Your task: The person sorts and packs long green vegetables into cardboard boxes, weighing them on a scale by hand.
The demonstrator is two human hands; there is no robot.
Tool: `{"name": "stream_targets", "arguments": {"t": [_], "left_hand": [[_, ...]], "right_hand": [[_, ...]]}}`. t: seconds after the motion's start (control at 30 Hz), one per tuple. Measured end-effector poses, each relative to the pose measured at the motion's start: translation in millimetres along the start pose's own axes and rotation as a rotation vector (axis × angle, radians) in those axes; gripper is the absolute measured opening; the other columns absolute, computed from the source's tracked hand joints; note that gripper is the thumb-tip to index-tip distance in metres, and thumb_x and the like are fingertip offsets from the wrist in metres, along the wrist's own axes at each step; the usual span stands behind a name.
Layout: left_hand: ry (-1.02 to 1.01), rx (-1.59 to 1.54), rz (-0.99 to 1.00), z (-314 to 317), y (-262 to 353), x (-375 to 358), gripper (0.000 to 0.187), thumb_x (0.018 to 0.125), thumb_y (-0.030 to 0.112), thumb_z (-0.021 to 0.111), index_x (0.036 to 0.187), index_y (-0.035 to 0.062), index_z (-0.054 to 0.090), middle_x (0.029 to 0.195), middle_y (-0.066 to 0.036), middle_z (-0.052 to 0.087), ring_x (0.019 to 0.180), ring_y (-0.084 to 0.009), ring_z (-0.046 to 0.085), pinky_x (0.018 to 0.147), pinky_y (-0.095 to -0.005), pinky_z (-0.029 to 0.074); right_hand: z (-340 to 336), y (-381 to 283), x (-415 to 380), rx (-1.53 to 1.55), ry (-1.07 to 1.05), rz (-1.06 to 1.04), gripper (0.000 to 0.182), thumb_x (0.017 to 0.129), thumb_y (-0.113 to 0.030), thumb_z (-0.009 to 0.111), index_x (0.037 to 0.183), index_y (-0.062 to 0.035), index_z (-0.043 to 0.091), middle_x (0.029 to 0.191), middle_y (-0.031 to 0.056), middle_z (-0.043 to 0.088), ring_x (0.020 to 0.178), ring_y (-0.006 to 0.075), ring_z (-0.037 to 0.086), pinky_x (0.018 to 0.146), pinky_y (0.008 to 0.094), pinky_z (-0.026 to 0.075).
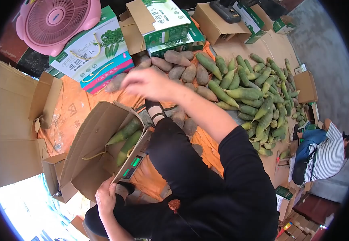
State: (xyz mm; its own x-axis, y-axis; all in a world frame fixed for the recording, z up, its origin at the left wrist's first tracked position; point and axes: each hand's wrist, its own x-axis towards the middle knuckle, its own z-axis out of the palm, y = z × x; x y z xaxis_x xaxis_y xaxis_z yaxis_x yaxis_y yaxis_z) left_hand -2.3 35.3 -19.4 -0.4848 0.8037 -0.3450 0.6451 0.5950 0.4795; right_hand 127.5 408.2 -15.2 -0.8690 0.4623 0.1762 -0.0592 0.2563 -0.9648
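Note:
My left hand [106, 197] grips the near edge of an open cardboard box [87, 160], fingers closed over the rim. Inside the box lie green radishes [127, 133], at least two of them. A scale display [132, 166] with lit green digits shows beside the box's near wall. Above the box's far corner hangs my right hand [148, 83], blurred by motion. Its fingers look stretched out and apart, and I see nothing held in them. Behind it on the orange sheet lie purplish-brown root vegetables [173, 60].
A large pile of green radishes [259, 96] spreads to the right. Printed cartons [96, 52] and a pink fan [56, 20] stand at upper left, with more boxes [218, 28] at the top. A person in a striped top [327, 154] bends at far right. My foot [155, 110] is beside the box.

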Motion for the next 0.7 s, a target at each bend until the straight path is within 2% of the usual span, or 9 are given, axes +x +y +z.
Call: {"name": "stream_targets", "arguments": {"t": [0.13, 0.17, 0.2, 0.23, 0.33, 0.4, 0.5, 0.63, 0.7], "left_hand": [[0.002, -0.002, 0.002, -2, 5, 2, 0.027, 0.087, 0.022, 0.054, 0.105, 0.0052, 0.063, 0.095, -0.019, 0.063, 0.090, -0.0368, 0.060, 0.079, -0.0409, 0.047], [-0.001, 0.000, -0.003, -1, 3, 2, 0.027, 0.087, 0.022, 0.054, 0.105, 0.0052, 0.063, 0.095, -0.019, 0.063, 0.090, -0.0368, 0.060, 0.079, -0.0409, 0.047], [0.003, -0.010, 0.006, 0, 0, 2, 0.028, 0.087, 0.025, 0.053, 0.104, 0.0046, 0.063, 0.094, -0.019, 0.063, 0.090, -0.0368, 0.060, 0.079, -0.0407, 0.047], [0.010, -0.020, 0.013, 1, -2, 3, 0.030, 0.088, 0.027, 0.052, 0.103, 0.0041, 0.063, 0.092, -0.019, 0.063, 0.089, -0.0368, 0.060, 0.078, -0.0404, 0.047], [0.001, -0.030, 0.021, 1, -2, 5, 0.040, 0.090, 0.038, 0.047, 0.102, 0.0034, 0.064, 0.091, -0.019, 0.063, 0.087, -0.0369, 0.060, 0.077, -0.0397, 0.047], [0.008, -0.034, 0.013, 2, -3, 6, 0.047, 0.091, 0.044, 0.043, 0.101, 0.0027, 0.064, 0.090, -0.019, 0.063, 0.087, -0.0368, 0.061, 0.077, -0.0393, 0.047], [0.007, -0.056, 0.000, 2, -6, 8, 0.058, 0.091, 0.053, 0.037, 0.099, 0.0014, 0.064, 0.090, -0.019, 0.063, 0.085, -0.0367, 0.061, 0.076, -0.0387, 0.047], [0.020, -0.069, -0.021, 1, 1, 13, 0.066, 0.091, 0.058, 0.033, 0.095, -0.0003, 0.065, 0.089, -0.018, 0.064, 0.085, -0.0363, 0.061, 0.076, -0.0383, 0.047], [0.026, -0.071, -0.038, 0, 3, 15, 0.067, 0.091, 0.058, 0.032, 0.094, 0.0000, 0.066, 0.088, -0.018, 0.064, 0.085, -0.0363, 0.061, 0.076, -0.0382, 0.047]], "right_hand": [[-81, 120, -55, -0.389, 0.421, 0.323, 0.019, 0.081, -0.012, 0.061, 0.097, -0.0033, 0.065, 0.089, 0.0062, 0.066, 0.082, 0.0140, 0.061, 0.075, 0.0284, 0.048], [-97, 145, -78, -0.445, 0.487, 0.411, 0.015, 0.078, -0.015, 0.061, 0.088, -0.0046, 0.066, 0.090, 0.0123, 0.066, 0.086, 0.0255, 0.063, 0.077, 0.0352, 0.049], [-114, 166, -98, -0.625, 0.481, 0.602, 0.018, 0.076, -0.019, 0.062, 0.089, -0.0064, 0.066, 0.092, 0.0130, 0.066, 0.089, 0.0294, 0.062, 0.078, 0.0374, 0.049], [-131, 200, -123, -0.702, 0.513, 0.663, 0.021, 0.076, -0.022, 0.063, 0.090, -0.0074, 0.067, 0.095, 0.0137, 0.065, 0.092, 0.0323, 0.061, 0.079, 0.0397, 0.048], [-161, 239, -176, -0.872, 0.508, 0.912, 0.030, 0.076, -0.023, 0.063, 0.099, -0.0044, 0.063, 0.100, 0.0171, 0.064, 0.096, 0.0353, 0.059, 0.085, 0.0418, 0.047], [-172, 246, -193, -0.984, 0.479, 1.102, 0.035, 0.077, -0.020, 0.060, 0.108, -0.0051, 0.061, 0.109, 0.0186, 0.061, 0.102, 0.0328, 0.058, 0.087, 0.0412, 0.046], [-184, 258, -210, -1.072, 0.434, 1.157, 0.041, 0.078, -0.018, 0.057, 0.117, -0.0080, 0.056, 0.123, 0.0175, 0.054, 0.112, 0.0333, 0.052, 0.093, 0.0414, 0.043], [-188, 268, -217, -1.041, 0.446, 1.153, 0.041, 0.076, -0.015, 0.056, 0.117, -0.0084, 0.052, 0.124, 0.0147, 0.052, 0.115, 0.0349, 0.048, 0.094, 0.0419, 0.042], [-187, 266, -217, -0.950, 0.486, 1.189, 0.050, 0.073, -0.016, 0.060, 0.122, -0.0100, 0.049, 0.128, 0.0128, 0.049, 0.118, 0.0326, 0.047, 0.096, 0.0453, 0.039]]}}
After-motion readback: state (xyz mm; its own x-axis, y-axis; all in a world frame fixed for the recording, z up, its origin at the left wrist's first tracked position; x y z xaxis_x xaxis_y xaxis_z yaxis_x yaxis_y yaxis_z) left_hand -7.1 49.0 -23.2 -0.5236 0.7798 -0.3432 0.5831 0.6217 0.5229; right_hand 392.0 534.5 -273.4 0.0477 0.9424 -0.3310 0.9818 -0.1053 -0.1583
